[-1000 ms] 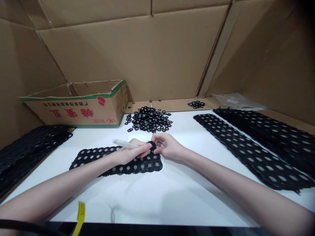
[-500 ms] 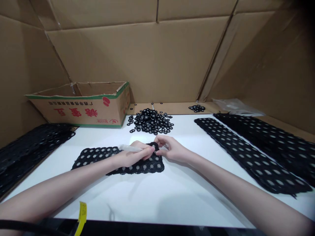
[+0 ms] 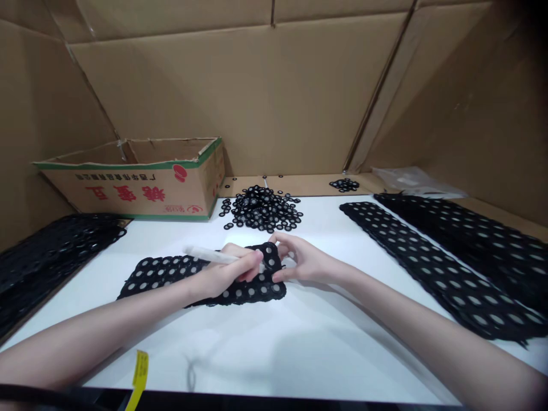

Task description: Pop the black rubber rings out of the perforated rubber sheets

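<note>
A black lace-like strip (image 3: 257, 294) with rows of pale round spots lies across the white table, partly hidden under my left hand. My left hand (image 3: 233, 271) is closed round a white pen-like tool (image 3: 209, 254), whose back end points up and to the left. Its tip is hidden near my fingertips, over the right part of the strip. At the strip's right end, my right hand (image 3: 302, 260) has its fingers curled round the edge, thumb at the front and fingers toward the back corner.
Behind the strip sits a pile of small black rings (image 3: 265, 211), with a smaller heap (image 3: 345, 184) farther right. An open cardboard box (image 3: 141, 191) stands back left. More black strips lie at right (image 3: 428, 262) and left (image 3: 60, 245). Cardboard walls enclose the table.
My left hand has drawn slightly left and down, and the pen-like tool lies flatter. My right thumb has shifted down along the strip's edge. The camera view has shifted slightly.
</note>
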### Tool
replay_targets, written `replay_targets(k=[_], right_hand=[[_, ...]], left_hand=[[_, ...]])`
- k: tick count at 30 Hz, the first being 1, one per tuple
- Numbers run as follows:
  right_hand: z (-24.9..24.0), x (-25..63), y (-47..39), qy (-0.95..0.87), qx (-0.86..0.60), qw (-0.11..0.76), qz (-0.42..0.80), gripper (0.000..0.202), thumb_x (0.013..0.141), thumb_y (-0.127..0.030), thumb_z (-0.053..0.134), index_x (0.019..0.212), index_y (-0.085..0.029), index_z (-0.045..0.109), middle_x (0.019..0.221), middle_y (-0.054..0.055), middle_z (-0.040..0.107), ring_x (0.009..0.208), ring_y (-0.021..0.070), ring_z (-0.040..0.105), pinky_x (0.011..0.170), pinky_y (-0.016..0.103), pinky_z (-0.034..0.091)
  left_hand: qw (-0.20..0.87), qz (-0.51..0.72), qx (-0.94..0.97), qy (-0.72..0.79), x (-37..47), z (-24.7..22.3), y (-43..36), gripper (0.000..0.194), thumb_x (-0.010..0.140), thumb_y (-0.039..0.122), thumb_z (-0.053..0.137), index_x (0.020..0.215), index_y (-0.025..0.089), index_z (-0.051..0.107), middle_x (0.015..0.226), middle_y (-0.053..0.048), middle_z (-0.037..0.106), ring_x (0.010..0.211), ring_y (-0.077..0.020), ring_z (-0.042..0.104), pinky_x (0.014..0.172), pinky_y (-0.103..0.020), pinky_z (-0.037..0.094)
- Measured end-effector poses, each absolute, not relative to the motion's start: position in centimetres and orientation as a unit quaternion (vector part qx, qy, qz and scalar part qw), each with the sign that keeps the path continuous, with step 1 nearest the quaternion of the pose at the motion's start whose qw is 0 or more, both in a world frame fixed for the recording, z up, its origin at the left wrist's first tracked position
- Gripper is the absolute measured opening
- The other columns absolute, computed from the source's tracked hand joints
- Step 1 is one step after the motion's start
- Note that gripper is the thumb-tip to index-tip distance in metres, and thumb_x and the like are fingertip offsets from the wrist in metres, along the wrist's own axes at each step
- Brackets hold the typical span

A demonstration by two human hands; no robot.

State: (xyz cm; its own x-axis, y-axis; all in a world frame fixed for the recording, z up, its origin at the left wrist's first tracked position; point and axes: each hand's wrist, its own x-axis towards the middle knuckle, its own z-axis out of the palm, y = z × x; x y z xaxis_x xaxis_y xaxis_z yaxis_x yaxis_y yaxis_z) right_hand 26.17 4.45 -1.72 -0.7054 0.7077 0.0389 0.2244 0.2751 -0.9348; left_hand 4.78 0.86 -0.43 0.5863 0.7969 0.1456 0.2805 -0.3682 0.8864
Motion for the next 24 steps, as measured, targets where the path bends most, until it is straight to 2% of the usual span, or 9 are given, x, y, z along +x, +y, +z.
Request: replay_targets(k=[8,15,24], right_hand=[[-1.3,26.2,4.5,-0.770,-0.308,0.222,0.513,0.044,0.060,-0.025,0.079,0.089,-0.021,0.046,0.071,-0.004,0.059,0.072,0.0141,0.054,0.073,0.028,0.042],[-1.2,26.1,4.4,-0.777,-0.316,0.220,0.498,0.043,0.059,-0.022,0.079,0.088,-0.021,0.048,0.071,-0.005,0.057,0.071,0.0138,0.050,0.070,0.027,0.040],[-0.7,25.9,4.1,-0.775,-0.333,0.211,0.494,0.041,0.058,-0.019,0.077,0.086,-0.021,0.048,0.069,-0.005,0.055,0.070,0.0140,0.051,0.069,0.027,0.041]], left_hand=[[0.404,0.244,0.819,0.327,5.1,-0.5,0.7,0.048,0.097,0.039,0.031,0.058,0.014,0.045,0.058,0.002,0.046,0.058,-0.0094,0.041,0.062,-0.023,0.033],[0.440,0.217,0.799,0.347,5.4,-0.2,0.6,0.050,0.097,0.044,0.030,0.056,0.016,0.034,0.055,0.003,0.034,0.055,-0.0094,0.031,0.058,-0.025,0.028],[0.460,0.198,0.800,0.329,5.5,0.1,0.8,0.049,0.096,0.042,0.031,0.055,0.016,0.031,0.054,0.004,0.028,0.053,-0.0091,0.026,0.056,-0.026,0.025]])
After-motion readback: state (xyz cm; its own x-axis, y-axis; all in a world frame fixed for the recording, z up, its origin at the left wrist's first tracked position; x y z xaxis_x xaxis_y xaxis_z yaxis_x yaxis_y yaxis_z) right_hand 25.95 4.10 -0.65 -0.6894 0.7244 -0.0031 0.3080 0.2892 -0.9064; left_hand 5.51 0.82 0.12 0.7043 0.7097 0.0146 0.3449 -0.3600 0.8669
